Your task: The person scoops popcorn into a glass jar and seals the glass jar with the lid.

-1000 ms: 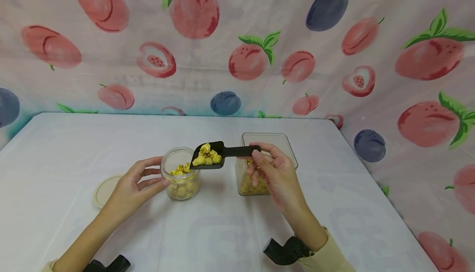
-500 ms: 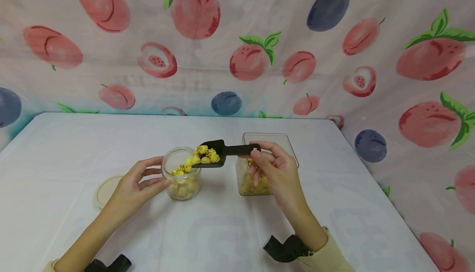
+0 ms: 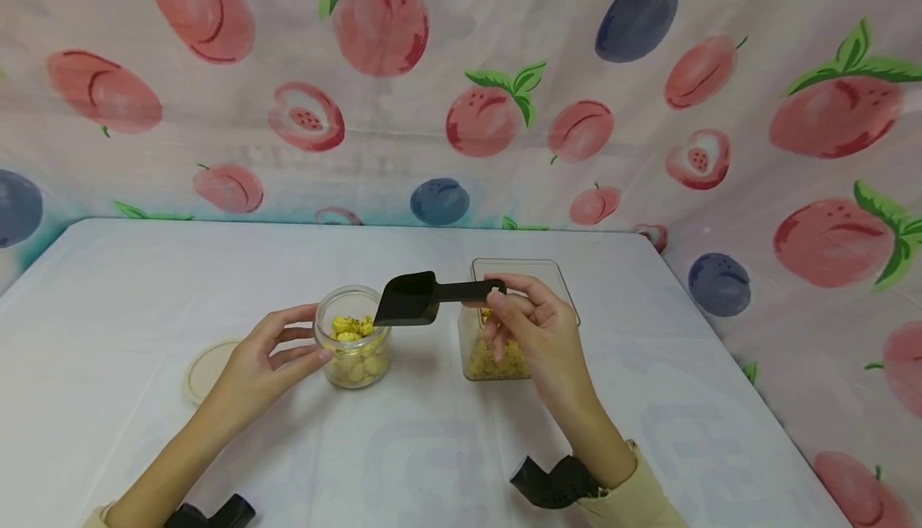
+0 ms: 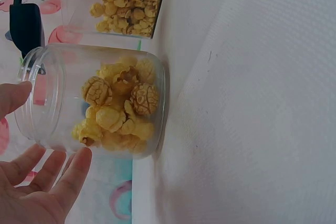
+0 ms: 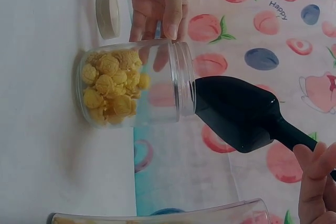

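The black scoop slopes to the mouth of 1 glass jar of popcorn, well short of the table's back edge. The right hand pinches the scoop's handle; the left hand grips the jar. 1 clear container stands nearer the right edge, 1 round lid nearer the left.

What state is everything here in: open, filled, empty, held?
Round jar: upright, open, partly filled with popcorn.
Black scoop: empty, at the jar's mouth.
Square container: upright, partly filled with popcorn.
Pale lid: off the jar, lying flat.
Left hand: holds the jar.
Right hand: grips the scoop.
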The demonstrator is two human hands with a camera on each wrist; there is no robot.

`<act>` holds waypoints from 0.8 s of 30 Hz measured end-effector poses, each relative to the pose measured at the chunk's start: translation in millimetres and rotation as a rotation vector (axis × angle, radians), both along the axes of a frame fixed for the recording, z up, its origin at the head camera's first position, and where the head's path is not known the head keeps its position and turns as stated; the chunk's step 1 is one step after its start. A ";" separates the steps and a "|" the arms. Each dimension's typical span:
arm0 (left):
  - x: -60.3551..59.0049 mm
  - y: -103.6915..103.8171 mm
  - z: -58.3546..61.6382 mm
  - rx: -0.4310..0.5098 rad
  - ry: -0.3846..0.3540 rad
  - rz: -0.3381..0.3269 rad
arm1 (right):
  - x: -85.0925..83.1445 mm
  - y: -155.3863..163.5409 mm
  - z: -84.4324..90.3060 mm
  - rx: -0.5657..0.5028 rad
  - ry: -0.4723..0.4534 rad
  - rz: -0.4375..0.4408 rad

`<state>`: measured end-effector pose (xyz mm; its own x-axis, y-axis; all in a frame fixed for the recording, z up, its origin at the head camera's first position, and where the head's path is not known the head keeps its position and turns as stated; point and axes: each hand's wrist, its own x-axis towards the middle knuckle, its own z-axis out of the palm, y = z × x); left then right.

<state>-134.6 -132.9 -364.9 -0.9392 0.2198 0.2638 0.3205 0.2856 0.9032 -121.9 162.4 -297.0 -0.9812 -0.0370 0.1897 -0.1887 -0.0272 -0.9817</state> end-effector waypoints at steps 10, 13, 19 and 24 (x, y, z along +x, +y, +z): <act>1.1 0.2 0.2 0.001 0.003 0.004 | -2.0 -0.6 -4.4 -0.025 0.029 -0.007; 1.1 0.4 0.4 0.005 0.005 0.001 | -1.9 -0.7 -4.3 -0.031 0.027 -0.020; 1.0 0.5 0.6 0.009 0.016 -0.002 | -2.1 0.4 -3.8 -0.043 0.009 -0.036; 1.1 0.8 2.3 -0.012 0.015 0.010 | -1.7 1.2 -2.1 -0.053 0.007 -0.048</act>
<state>-133.5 -132.1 -362.7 -0.9375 0.2133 0.2750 0.3307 0.3001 0.8948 -123.5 163.6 -299.1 -0.9802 0.0206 0.1967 -0.1977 -0.0694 -0.9778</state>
